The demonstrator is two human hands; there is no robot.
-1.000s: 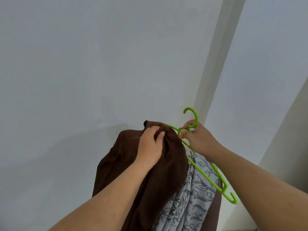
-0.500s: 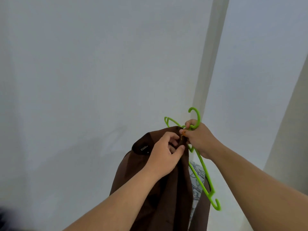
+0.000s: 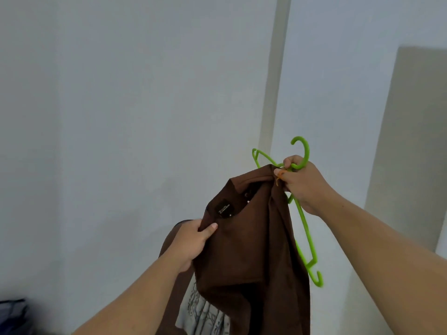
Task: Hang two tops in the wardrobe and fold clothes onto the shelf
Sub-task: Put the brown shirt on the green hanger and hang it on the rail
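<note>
Place: a room in a home, most likely a bedroom or dressing corner.
Walls: plain pale painted wall (image 3: 121, 117) fills the view above and behind both hands.
Corner: a vertical pilaster or wall edge (image 3: 275, 81) rises above the right hand.
Panel: a tall beige slab (image 3: 411, 141), door or wardrobe side, cannot tell which, stands beyond the right forearm.
Clothing: a brown top (image 3: 246, 250) and green plastic hanger (image 3: 306, 228) between the hands; grey patterned fabric (image 3: 205, 315) hangs below them.

Both forearms reach up and forward; the left hand (image 3: 191, 243) pinches with thumb over fingers, the right hand (image 3: 306, 183) is raised higher, fingers curled tight.
</note>
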